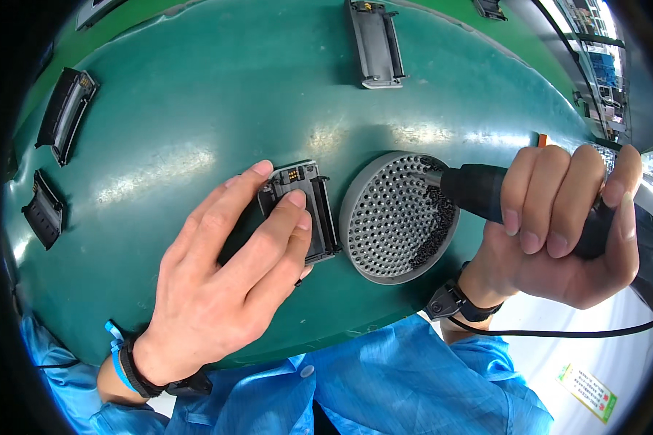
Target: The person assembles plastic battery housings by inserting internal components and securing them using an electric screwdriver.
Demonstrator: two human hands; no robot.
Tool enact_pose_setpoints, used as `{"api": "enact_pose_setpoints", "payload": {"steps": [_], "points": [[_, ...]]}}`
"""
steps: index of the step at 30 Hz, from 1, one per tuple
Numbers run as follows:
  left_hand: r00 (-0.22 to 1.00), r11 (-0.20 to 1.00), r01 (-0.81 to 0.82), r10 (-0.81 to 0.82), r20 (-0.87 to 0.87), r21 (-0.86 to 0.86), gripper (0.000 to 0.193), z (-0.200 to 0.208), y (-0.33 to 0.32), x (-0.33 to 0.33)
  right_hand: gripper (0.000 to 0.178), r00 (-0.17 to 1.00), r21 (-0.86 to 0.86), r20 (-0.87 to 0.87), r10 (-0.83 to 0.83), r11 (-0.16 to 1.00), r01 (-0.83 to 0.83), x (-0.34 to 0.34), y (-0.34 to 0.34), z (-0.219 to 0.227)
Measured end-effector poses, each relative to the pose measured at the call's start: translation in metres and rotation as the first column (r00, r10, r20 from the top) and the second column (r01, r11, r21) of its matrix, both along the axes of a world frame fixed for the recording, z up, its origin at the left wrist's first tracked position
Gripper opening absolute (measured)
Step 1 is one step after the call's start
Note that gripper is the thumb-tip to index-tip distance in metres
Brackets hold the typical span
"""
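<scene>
The right hand (551, 210) grips a black screwdriver (479, 190), fingers wrapped around the handle; the metal tip reaches over the round perforated tray (381, 225), where small dark parts (439, 232) are massed along the right side. The left hand (221, 290), fingers spread, holds a black housing (318, 210) on the green table (196, 94), left of the tray. Similar housings (376, 47) lie beyond and at far left.

We've bright light, w/ glare on green tabletop (218, 94) L of & beyond round tray (376, 228); pic sharp nr tray, bent & blk far out.
</scene>
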State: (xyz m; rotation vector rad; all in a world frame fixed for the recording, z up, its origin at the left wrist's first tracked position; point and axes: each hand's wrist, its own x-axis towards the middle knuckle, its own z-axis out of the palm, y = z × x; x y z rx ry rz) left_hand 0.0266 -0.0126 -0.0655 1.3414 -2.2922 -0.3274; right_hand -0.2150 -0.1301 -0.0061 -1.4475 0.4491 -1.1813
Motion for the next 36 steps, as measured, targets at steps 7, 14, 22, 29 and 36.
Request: {"api": "enact_pose_setpoints", "payload": {"steps": [7, 14, 22, 29, 36], "points": [[1.0, 1.0, 0.002, -0.002, -0.017, -0.029, 0.05, -0.004, 0.001, 0.0, 0.014, 1.0, 0.038, 0.012, -0.026, 0.999, 0.026, 0.002, 0.007, -0.001], [1.0, 1.0, -0.001, 0.001, -0.007, -0.028, 0.048, -0.005, 0.0, 0.0, 0.013, 0.996, 0.0, 0.006, -0.093, 0.996, 0.093, 0.008, 0.011, -0.001], [0.999, 0.999, -0.039, 0.04, -0.037, 0.021, 0.053, -0.001, -0.001, -0.001, 0.013, 0.997, 0.032, 0.013, -0.081, 0.996, 0.081, 0.005, 0.007, -0.004], [0.978, 0.994, -0.11, 0.109, -0.175, 0.004, 0.095, -0.01, 0.004, -0.002, 0.011, 0.978, 0.027, 0.095, -0.188, 0.982, 0.186, 0.012, 0.013, -0.003], [0.958, 0.991, -0.13, 0.116, -0.263, -0.036, 0.079, -0.01, -0.002, 0.002, 0.02, 0.946, 0.08, 0.304, -0.116, 0.992, 0.096, 0.038, 0.045, 0.01]]}}
